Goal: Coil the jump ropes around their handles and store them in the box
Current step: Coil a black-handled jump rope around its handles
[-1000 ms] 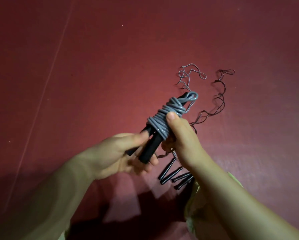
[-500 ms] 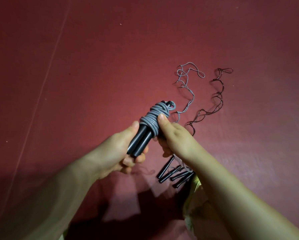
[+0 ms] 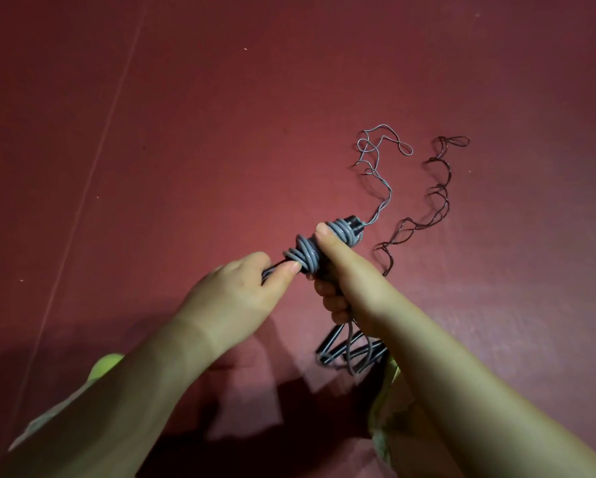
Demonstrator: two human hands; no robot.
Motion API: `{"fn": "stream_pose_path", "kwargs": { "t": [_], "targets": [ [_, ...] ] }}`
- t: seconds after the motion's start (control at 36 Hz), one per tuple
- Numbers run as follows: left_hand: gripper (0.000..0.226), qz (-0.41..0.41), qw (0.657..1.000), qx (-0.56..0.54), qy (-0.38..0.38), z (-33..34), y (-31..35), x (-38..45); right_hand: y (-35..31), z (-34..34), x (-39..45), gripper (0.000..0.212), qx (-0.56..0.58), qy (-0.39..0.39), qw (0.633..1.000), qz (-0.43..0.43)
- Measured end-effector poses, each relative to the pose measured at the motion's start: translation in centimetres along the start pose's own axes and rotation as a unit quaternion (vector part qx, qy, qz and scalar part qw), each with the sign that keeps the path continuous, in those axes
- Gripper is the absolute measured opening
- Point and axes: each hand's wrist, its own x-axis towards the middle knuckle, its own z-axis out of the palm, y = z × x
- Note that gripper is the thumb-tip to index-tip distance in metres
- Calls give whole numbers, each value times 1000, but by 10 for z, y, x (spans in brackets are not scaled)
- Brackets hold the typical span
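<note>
While my right hand (image 3: 350, 270) grips the grey coiled rope (image 3: 310, 251) on its black handles (image 3: 353, 224), my left hand (image 3: 241, 291) pinches the bundle's near end. Both hold it above the red floor (image 3: 186, 132), where loose ropes (image 3: 438, 198) and spare handles (image 3: 331, 346) lie.

Views: one only, the head view, so nothing is shared.
Position: above and behind the hands.
Facing: forward and steeply down onto the red floor (image 3: 220, 132).
Nearness: close; forearms fill the lower frame, floor spreads beyond the fingers (image 3: 291, 267).
</note>
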Motion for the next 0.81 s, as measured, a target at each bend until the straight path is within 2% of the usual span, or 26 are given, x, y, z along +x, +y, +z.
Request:
{"fn": "stream_pose_path", "kwargs": {
  "t": [0.11,0.17,0.19,0.22,0.25,0.28,0.33,0.36,0.39,0.42,0.47,0.53,0.56,0.64,0.81],
  "targets": [
    [62,23,999,-18,-13,3,-9,4,-1,0,3,44,-7,31,999,-25],
    [69,7,992,-116,-57,5,-11,7,-2,0,2,40,-16,46,998,-46],
    [72,-15,975,-199,-93,4,-10,8,-2,-1,2,39,-3,41,998,-56],
    [72,-46,944,-292,-147,2,-9,8,-2,0,2,37,23,30,997,-67],
    [69,-78,895,-380,-219,-1,-10,8,-2,-1,1,35,53,15,995,-81],
    [68,-95,832,-456,-301,-3,-12,7,-2,-1,0,33,80,-3,992,-97],
    [73,-69,688,-572,-441,-4,-14,4,0,-1,-2,39,97,-43,986,-132],
    [76,-44,622,-613,-485,-1,-14,2,0,0,-4,41,98,-70,981,-153],
    [78,-25,573,-640,-511,2,-14,0,0,1,-5,39,107,-95,974,-174],
    [79,-21,545,-654,-524,5,-13,-1,-1,2,-7,37,115,-114,968,-192],
    [78,-47,521,-672,-524,8,-10,-2,-3,0,-6,43,100,-115,969,-196],
    [77,-93,519,-687,-500,5,-5,-3,-4,-4,-4,57,68,-101,977,-177],
    [76,-122,542,-683,-474,2,-2,-2,-5,-6,-3,58,61,-93,980,-163],
    [71,-199,646,-633,-377,-6,6,-1,-6,-15,-5,43,16,-68,988,-137],
    [69,-199,789,-499,-297,-3,5,4,-3,-18,-4,45,-109,25,988,-102]
  ]
}}
